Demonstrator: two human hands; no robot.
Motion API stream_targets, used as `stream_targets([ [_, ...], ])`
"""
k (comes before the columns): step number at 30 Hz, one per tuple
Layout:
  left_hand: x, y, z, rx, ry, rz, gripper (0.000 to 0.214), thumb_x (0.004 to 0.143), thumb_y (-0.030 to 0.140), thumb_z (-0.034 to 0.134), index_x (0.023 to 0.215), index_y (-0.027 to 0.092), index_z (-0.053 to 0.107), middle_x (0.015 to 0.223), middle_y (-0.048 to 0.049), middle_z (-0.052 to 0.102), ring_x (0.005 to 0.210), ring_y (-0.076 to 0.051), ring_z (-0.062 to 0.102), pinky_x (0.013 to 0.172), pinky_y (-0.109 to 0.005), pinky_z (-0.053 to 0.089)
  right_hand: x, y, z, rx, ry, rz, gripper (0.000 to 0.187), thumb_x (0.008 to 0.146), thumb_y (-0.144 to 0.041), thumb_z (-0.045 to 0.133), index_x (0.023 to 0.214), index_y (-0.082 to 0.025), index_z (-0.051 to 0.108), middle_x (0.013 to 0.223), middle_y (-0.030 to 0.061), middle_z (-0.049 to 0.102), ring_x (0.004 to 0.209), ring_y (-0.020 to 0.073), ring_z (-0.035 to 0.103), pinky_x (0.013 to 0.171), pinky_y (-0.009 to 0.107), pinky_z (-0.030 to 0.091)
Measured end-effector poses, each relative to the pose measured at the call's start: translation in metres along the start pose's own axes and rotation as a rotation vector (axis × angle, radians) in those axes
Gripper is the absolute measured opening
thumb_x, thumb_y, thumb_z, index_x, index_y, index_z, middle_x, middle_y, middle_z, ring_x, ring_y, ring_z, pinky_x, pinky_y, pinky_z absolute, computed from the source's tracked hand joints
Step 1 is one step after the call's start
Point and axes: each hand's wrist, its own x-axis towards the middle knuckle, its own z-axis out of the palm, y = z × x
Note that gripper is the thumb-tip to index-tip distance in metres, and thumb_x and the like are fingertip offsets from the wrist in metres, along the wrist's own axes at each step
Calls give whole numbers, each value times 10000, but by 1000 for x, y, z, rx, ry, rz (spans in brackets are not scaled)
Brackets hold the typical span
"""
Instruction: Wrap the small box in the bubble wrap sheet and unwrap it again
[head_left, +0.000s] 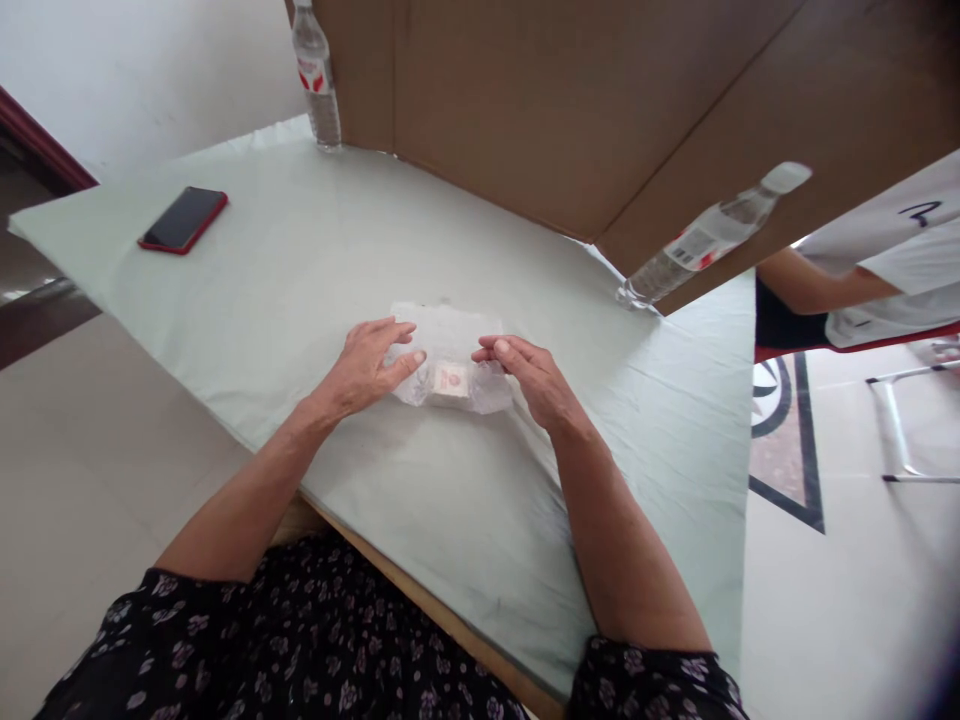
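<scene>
A small whitish block with a reddish print (451, 380) lies on a sheet of translucent bubble wrap (450, 330) on the cloth-covered table. The wrap spreads flat behind the block and is crumpled at its two sides. My left hand (371, 362) is at the left edge of the wrap, thumb and fingers apart, with nothing held. On the other side, my right hand (531, 372) hovers by the right edge, its fingers stretched toward the block and the thumb lying near the index finger. Whether its fingertips touch the wrap I cannot tell.
A brown cardboard panel (510, 110) stands along the table's far side, with a plastic bottle (319, 85) at its left and another bottle (705, 245) at its right. A red-edged phone (184, 220) lies at the far left. Beyond the panel, a person's arm (821, 285) shows.
</scene>
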Motion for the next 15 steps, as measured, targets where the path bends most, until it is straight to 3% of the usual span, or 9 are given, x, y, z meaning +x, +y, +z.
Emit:
stream_targets([
  [4, -19, 8, -8, -79, -13, 96, 533, 876, 272, 563, 1405, 198, 561, 1226, -120, 715, 1240, -280, 611, 823, -348, 572, -15, -14, -8, 16, -47, -62, 415, 936, -575, 589, 1110, -225, 728, 966, 48, 771, 928, 191, 678, 948, 365, 495],
  [8, -42, 2, -16, -185, -129, 157, 523, 888, 235, 541, 1410, 221, 569, 1025, -84, 761, 977, -211, 716, 616, -240, 524, -36, -17, -11, -27, -297, -78, 396, 965, -545, 559, 1164, -240, 713, 890, 20, 764, 890, 181, 687, 913, 351, 501],
  [12, -56, -4, -21, -150, -298, 158, 357, 900, 335, 583, 1224, 244, 703, 788, -18, 741, 760, -179, 702, 583, -238, 491, -54, -12, -4, -216, -564, -31, 329, 959, -486, 571, 1122, -245, 726, 925, 20, 772, 842, 180, 682, 791, 317, 510],
  [15, -55, -3, -17, -2, -241, 142, 303, 931, 404, 573, 1106, 222, 741, 738, -12, 719, 652, -165, 647, 636, -276, 501, -60, -10, 2, -309, -483, -35, 266, 947, -439, 575, 1022, -241, 737, 909, 21, 766, 812, 184, 672, 758, 317, 508],
])
